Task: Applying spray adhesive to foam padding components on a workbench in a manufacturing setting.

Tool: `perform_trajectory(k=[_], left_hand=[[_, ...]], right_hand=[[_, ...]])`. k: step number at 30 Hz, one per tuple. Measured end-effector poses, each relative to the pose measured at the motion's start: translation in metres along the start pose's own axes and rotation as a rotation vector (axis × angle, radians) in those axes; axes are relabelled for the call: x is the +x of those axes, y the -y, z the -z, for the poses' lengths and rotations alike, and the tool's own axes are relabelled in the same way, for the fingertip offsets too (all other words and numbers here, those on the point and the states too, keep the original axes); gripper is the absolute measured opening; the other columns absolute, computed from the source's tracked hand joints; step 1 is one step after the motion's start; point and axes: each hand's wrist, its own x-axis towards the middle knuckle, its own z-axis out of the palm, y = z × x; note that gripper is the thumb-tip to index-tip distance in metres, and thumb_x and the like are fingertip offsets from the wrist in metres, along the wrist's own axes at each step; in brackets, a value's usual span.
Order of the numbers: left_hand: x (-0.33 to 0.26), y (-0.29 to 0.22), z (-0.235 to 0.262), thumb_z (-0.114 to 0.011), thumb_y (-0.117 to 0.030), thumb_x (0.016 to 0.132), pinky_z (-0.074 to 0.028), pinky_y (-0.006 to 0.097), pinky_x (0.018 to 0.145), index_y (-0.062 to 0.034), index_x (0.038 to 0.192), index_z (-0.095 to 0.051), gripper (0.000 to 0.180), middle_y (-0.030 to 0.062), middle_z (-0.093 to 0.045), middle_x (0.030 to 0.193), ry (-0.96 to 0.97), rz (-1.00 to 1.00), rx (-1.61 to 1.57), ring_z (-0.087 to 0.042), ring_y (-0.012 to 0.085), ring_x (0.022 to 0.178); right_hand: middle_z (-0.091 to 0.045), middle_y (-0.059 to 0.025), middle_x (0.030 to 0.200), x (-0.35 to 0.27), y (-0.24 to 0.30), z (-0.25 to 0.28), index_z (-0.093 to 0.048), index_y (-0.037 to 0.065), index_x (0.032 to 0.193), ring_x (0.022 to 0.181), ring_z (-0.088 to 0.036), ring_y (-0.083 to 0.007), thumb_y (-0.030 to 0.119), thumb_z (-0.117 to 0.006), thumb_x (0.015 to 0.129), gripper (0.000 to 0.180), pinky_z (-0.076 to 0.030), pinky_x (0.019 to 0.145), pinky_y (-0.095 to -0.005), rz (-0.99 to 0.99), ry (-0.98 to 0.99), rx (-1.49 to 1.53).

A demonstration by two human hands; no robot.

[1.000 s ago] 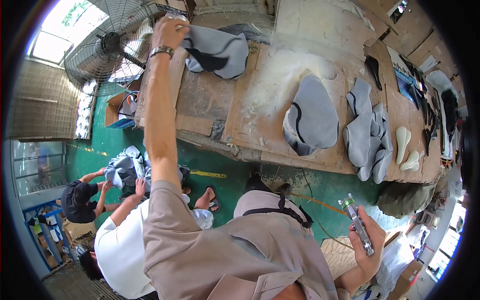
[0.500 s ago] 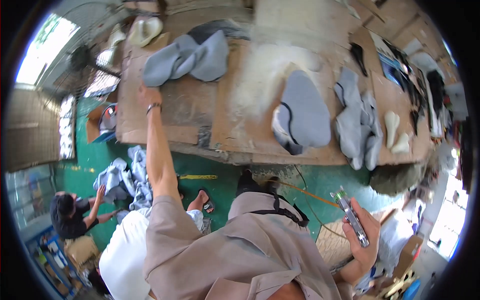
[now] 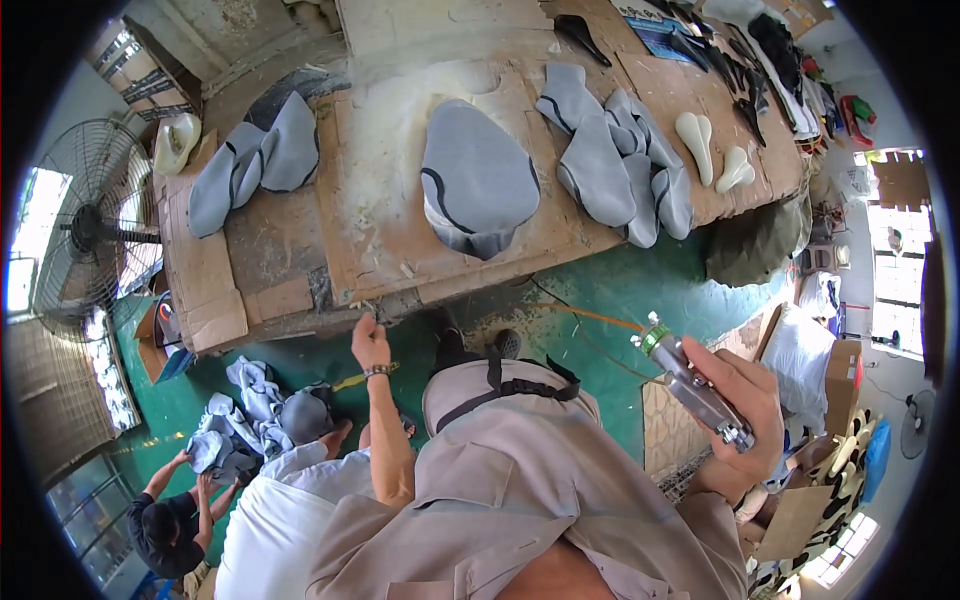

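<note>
The left hand has drawn back, its fingers curled and seemingly empty, leaving the grey fabric pieces on the counter's left, while the right hand's fingers clasp the spray gun.

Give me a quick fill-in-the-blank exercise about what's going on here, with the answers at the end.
1. The metal tool is in the person's ____ hand.
2. The tool's ring is coloured ____.
3. A band circles the person's ____ wrist.
4. The nearer co-worker wears a ____ top.

Missing words: right; green; left; white.
</note>
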Motion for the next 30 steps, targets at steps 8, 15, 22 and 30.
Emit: perform_trajectory(k=[8, 15, 22, 30], left_hand=[[-0.085, 0.026, -0.024, -0.073, -0.011, 0.086, -0.059, 0.041, 0.090, -0.0125, 0.118, -0.074, 0.031, 0.0122, -0.078, 0.102, 0.238, 0.119, 0.269, -0.074, 0.0291, 0.097], [-0.147, 0.019, -0.024, -0.070, -0.013, 0.087, -0.059, 0.038, 0.086, -0.0127, 0.116, -0.076, 0.030, 0.0123, -0.078, 0.097, 0.285, 0.230, 0.349, -0.076, 0.0271, 0.094], [-0.168, 0.025, -0.041, -0.070, -0.014, 0.087, -0.059, 0.039, 0.087, -0.0148, 0.112, -0.077, 0.026, 0.0121, -0.078, 0.096, 0.271, 0.184, 0.327, -0.076, 0.0285, 0.093], [-0.153, 0.039, -0.058, -0.072, -0.014, 0.087, -0.058, 0.036, 0.088, -0.0106, 0.113, -0.078, 0.027, 0.0125, -0.079, 0.100, 0.377, 0.211, 0.282, -0.076, 0.0253, 0.095]], right_hand=[[-0.071, -0.0154, 0.108, -0.061, -0.042, 0.006, -0.073, 0.003, 0.131, 0.096, -0.067, -0.0252, 0.015, -0.069, 0.073, 0.059, -0.050, 0.090, -0.0326, -0.049, -0.142, -0.031], [-0.068, -0.0160, 0.092, -0.086, -0.090, 0.011, -0.063, -0.001, 0.139, 0.076, -0.066, -0.0259, 0.003, -0.077, 0.076, 0.065, -0.051, 0.070, -0.0342, 0.228, -0.245, -0.076], [-0.069, -0.0174, 0.097, -0.101, -0.078, -0.001, -0.068, -0.003, 0.133, 0.083, -0.065, -0.0265, 0.002, -0.071, 0.073, 0.060, -0.049, 0.079, -0.0321, 0.118, -0.337, 0.004], [-0.066, -0.0155, 0.090, -0.090, -0.019, -0.032, -0.069, -0.003, 0.131, 0.077, -0.063, -0.0248, -0.003, -0.069, 0.070, 0.062, -0.047, 0.074, -0.0304, 0.149, -0.386, -0.041]])
